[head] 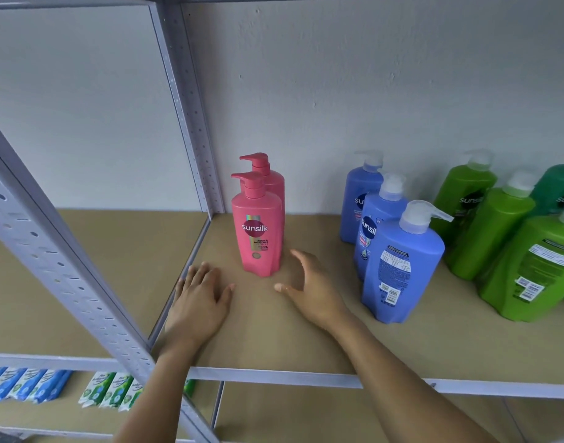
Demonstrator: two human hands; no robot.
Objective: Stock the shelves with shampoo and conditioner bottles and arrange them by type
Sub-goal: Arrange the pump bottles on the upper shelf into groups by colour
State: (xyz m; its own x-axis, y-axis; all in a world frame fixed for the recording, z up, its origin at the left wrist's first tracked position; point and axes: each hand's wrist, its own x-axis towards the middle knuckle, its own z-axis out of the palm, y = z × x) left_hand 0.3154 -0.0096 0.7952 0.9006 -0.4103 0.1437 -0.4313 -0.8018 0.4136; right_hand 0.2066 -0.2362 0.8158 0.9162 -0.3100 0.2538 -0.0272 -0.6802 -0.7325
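Note:
Two pink Sunsilk pump bottles stand upright on the brown shelf board (274,330), the front pink bottle (258,231) hiding most of the rear pink bottle (272,177). My left hand (199,298) lies flat and open on the board, just left of and in front of them. My right hand (309,286) hovers open to the right of the front bottle, fingers spread, holding nothing. Three blue pump bottles (402,266) stand in a row further right. Beyond them stand several green pump bottles (526,266).
A grey perforated upright (50,260) crosses the left foreground and another upright (191,116) stands at the back left corner. The grey shelf rail (274,375) runs along the front edge. Blue tubes (25,383) and green tubes (111,391) lie on the lower shelf.

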